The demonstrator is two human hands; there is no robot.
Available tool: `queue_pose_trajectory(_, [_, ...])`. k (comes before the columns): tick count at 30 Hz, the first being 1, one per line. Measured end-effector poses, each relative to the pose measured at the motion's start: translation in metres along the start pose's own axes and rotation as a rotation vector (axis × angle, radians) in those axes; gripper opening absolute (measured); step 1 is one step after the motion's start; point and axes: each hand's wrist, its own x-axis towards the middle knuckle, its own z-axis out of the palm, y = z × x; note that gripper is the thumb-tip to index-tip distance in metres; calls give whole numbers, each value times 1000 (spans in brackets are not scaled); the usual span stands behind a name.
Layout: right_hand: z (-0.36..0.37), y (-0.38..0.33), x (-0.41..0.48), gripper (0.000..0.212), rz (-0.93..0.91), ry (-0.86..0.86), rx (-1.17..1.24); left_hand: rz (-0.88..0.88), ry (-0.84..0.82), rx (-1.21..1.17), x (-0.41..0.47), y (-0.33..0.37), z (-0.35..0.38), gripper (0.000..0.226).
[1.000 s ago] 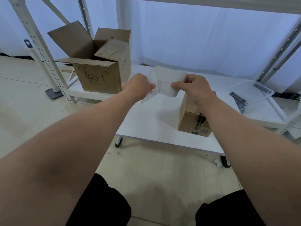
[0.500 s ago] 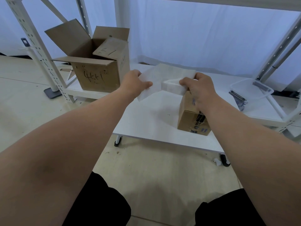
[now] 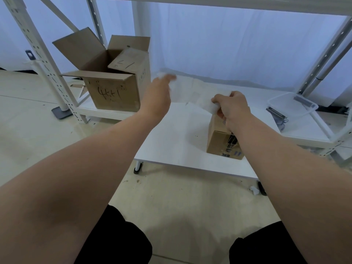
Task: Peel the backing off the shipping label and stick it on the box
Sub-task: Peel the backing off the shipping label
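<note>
Fingers of right hand (image 3: 232, 107) pinch label (image 3: 206, 103) above box (image 3: 219, 141); left hand (image 3: 158, 98) grips blurred backing (image 3: 172, 86).

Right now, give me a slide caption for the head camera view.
Left hand pulls backing away while right hand holds label over small box.

Two cardboard boxes (image 3: 222, 141) (image 3: 114, 92), one clear plastic tub (image 3: 293, 107), two hands (image 3: 156, 98) (image 3: 234, 109).
</note>
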Motion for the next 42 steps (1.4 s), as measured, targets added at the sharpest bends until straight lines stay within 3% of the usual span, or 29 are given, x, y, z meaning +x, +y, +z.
queue_pose_trajectory(4, [-2,1,3,31,1,19,24,143,-147,492,-1,-5,6,30])
queue_pose_trajectory(7, [-3,2,5,29,-6,29,41,238,-194,720,-4,-3,8,61])
queue_pose_trajectory(10, [-3,2,5,23,9,22,58,345,-87,836,-6,-3,8,52])
queue_pose_trajectory(15, [-2,1,4,19,33,18,128,452,31,799,-6,-10,11,19])
queue_pose_trajectory(18, [-5,-1,4,37,45,36,155,428,-2,775,-6,-14,11,20])
queue_pose_trajectory(23, [-9,-6,2,57,1,103,154,477,80,823,-5,-17,12,10])
queue_pose_trajectory(27, [-9,-7,2,59,-54,146,145,467,79,748,-5,-17,12,9])
queue_pose_trajectory(32, [-7,-8,4,57,-109,163,123,263,-70,590,-2,-14,14,21])
queue_pose_trajectory(35, [-7,-7,5,56,-108,149,131,133,-146,353,0,-14,13,17])
queue_pose_trajectory(42, [-6,1,4,57,-75,35,89,319,-99,403,-6,-13,7,5])
